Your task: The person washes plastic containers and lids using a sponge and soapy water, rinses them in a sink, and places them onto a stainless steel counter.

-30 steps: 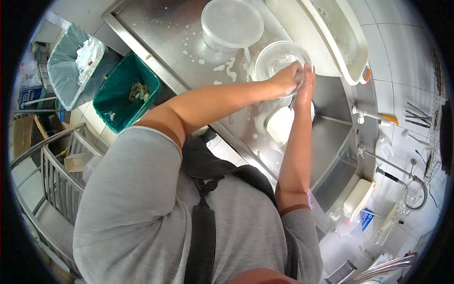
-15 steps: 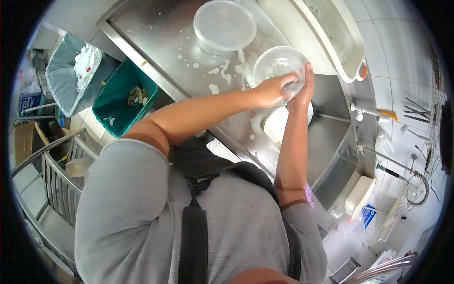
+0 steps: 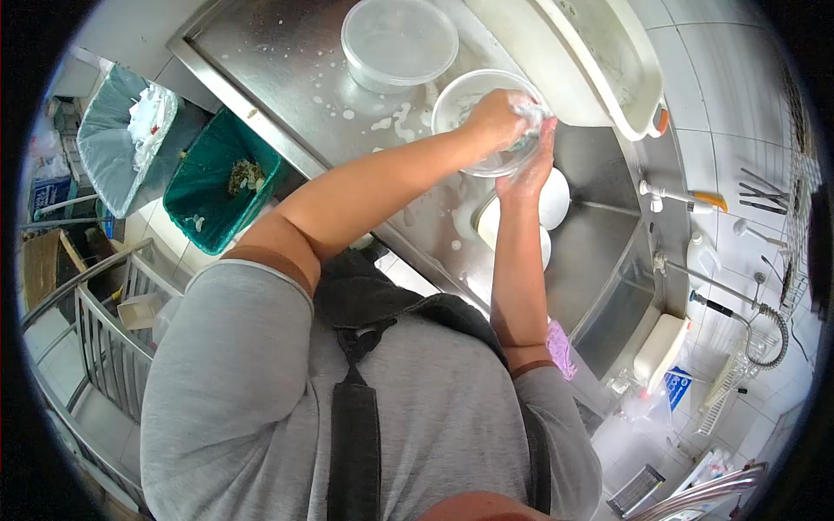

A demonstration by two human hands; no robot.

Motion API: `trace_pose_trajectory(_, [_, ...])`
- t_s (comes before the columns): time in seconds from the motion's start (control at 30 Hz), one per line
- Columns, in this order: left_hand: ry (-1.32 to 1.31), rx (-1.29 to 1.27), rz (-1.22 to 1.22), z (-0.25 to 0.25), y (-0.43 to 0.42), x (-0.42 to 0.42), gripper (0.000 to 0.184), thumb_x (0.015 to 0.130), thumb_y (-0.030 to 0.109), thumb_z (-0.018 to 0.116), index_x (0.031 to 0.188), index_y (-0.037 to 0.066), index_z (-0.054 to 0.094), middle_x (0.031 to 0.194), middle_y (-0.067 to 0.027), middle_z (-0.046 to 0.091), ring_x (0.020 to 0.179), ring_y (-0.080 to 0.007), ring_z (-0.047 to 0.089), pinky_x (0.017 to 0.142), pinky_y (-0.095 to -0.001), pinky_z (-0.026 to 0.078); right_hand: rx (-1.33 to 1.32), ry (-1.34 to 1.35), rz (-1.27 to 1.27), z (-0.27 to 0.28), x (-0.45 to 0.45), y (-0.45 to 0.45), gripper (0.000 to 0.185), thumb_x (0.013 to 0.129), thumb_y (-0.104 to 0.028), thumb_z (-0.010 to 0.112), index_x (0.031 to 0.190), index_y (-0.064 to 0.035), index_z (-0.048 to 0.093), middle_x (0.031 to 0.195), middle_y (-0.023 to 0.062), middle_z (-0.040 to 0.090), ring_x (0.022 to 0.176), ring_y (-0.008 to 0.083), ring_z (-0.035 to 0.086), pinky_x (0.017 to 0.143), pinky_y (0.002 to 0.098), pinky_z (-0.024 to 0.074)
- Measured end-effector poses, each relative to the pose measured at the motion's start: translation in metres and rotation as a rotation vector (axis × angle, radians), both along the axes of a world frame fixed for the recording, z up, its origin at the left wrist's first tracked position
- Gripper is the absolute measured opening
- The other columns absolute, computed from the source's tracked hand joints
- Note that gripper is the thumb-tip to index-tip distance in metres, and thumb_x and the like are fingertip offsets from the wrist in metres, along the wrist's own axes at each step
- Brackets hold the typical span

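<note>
A clear round plastic tub [image 3: 452,108] is held tilted over the steel drainboard, beside the sink. My right hand [image 3: 528,169] grips its wall from the near right side, fingers pointing up along the rim. My left hand [image 3: 499,122] reaches across into the tub, its fingers closed and covered in white suds. A greenish bit shows under those fingers, but foam hides what it is. Another clear tub with a lid [image 3: 400,43] stands on the drainboard just beyond. White bowls [image 3: 553,200] sit at the sink edge, partly behind my right forearm.
A large cream basin [image 3: 638,78] stands at the back right. The steel sink [image 3: 599,174] lies right of my hands, with a spray hose [image 3: 769,326] on the tiled wall. Left of the counter are a green-lined bin [image 3: 217,187] and a grey-lined bin [image 3: 122,143]. Suds [image 3: 404,122] spot the drainboard.
Both hands and the tub have shifted left and slightly forward. My left hand has moved within the tub, and more of the white bowls shows.
</note>
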State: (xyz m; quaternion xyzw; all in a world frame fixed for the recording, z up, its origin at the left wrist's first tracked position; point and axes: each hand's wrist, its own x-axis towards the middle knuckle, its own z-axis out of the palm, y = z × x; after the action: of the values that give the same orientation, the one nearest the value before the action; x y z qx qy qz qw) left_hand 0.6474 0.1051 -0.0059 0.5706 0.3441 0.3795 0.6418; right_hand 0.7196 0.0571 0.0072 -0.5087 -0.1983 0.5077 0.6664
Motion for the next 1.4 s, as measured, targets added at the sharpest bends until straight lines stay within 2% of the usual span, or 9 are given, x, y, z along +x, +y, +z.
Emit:
trace_pose_trajectory(0.3, [-0.297,-0.507,0.275,0.019,0.013,-0.002,0.018,0.076,0.007,0.06,0.09,-0.001,0.067,0.085,-0.011,0.064,0.081,-0.0191,0.06,0.066,-0.0331,0.049,0.053,-0.242,-0.085,-0.013,-0.003,-0.015,0.066,0.094,-0.053,0.045,0.14,-0.0078,0.03,0.138,0.0112,0.039,0.122,0.0271,0.043,0.099,0.0447,0.0368])
trace_pose_trajectory(0.5, [-0.054,-0.373,-0.358,0.006,0.014,-0.02,0.022,0.075,0.011,0.059,0.092,-0.001,0.064,0.081,-0.0105,0.061,0.07,-0.0206,0.059,0.05,-0.0349,0.048,-0.162,-0.276,0.321,0.003,0.032,-0.028,0.073,0.088,-0.059,0.05,0.14,-0.0134,0.026,0.139,0.0128,0.037,0.121,0.0311,0.045,0.095,0.0488,0.0426])
trace_pose_trajectory(0.7, [-0.377,-0.688,0.226,0.002,0.011,-0.006,0.039,0.086,0.025,0.057,0.114,-0.002,0.056,0.1,-0.0163,0.061,0.088,-0.0291,0.062,0.069,-0.0406,0.053,-0.161,-0.616,0.317,-0.013,-0.001,-0.042,0.083,0.085,-0.054,0.057,0.146,-0.0132,0.018,0.143,0.0163,0.032,0.119,0.0317,0.048,0.093,0.0481,0.0436])
trace_pose_trajectory(0.77, [-0.337,-0.577,0.282,-0.006,-0.018,0.017,0.053,0.089,0.026,0.053,0.134,0.001,0.038,0.115,-0.0219,0.057,0.107,-0.0359,0.056,0.092,-0.047,0.046,-0.089,-0.524,0.159,-0.028,0.017,-0.033,0.074,0.087,-0.05,0.056,0.143,-0.0127,0.027,0.141,0.0138,0.034,0.12,0.0286,0.044,0.099,0.0436,0.0376])
trace_pose_trajectory(0.83, [0.11,0.036,-0.23,-0.035,-0.033,0.018,0.063,0.09,0.024,0.05,0.143,0.005,0.022,0.122,-0.027,0.053,0.12,-0.0392,0.046,0.105,-0.0498,0.032,-0.09,-0.364,0.047,-0.022,0.031,-0.024,0.064,0.089,-0.047,0.055,0.139,-0.0119,0.038,0.139,0.0099,0.039,0.124,0.0273,0.039,0.103,0.0418,0.033])
trace_pose_trajectory(0.9, [0.243,0.235,-0.464,-0.023,-0.035,-0.017,0.054,0.088,0.021,0.049,0.138,0.004,0.036,0.124,-0.0281,0.053,0.123,-0.0371,0.045,0.101,-0.0484,0.035,-0.06,-0.604,0.078,0.009,0.039,-0.024,0.057,0.089,-0.046,0.055,0.134,-0.0114,0.046,0.134,0.0126,0.043,0.119,0.0277,0.043,0.098,0.0411,0.0376])
trace_pose_trajectory(0.97, [0.999,0.885,-0.559,-0.014,-0.006,-0.03,0.047,0.086,0.024,0.049,0.129,0.006,0.05,0.124,-0.0259,0.053,0.122,-0.0346,0.047,0.098,-0.0458,0.037,-0.016,-0.685,0.099,0.009,0.033,-0.019,0.058,0.089,-0.045,0.055,0.134,-0.0104,0.045,0.124,0.0137,0.046,0.109,0.0248,0.046,0.092,0.039,0.041])
trace_pose_trajectory(1.13, [0.645,0.389,-0.405,-0.022,-0.008,-0.011,0.041,0.08,0.033,0.061,0.116,0.013,0.062,0.103,-0.0211,0.065,0.097,-0.0354,0.063,0.083,-0.0453,0.047,-0.13,-0.231,-0.051,-0.022,0.034,0.011,0.057,0.09,-0.046,0.053,0.134,-0.0118,0.045,0.123,0.0157,0.049,0.101,0.025,0.052,0.083,0.0384,0.0453])
trace_pose_trajectory(1.4, [0.782,0.78,0.098,0.053,0.085,-0.135,0.055,0.073,0.047,0.07,0.119,0.02,0.059,0.109,-0.0157,0.064,0.101,-0.035,0.06,0.087,-0.0577,0.043,-0.28,-0.42,-0.112,-0.008,0.036,0.025,0.081,0.088,-0.052,0.056,0.144,-0.0042,0.023,0.147,0.0178,0.025,0.129,0.0339,0.029,0.105,0.0502,0.0264])
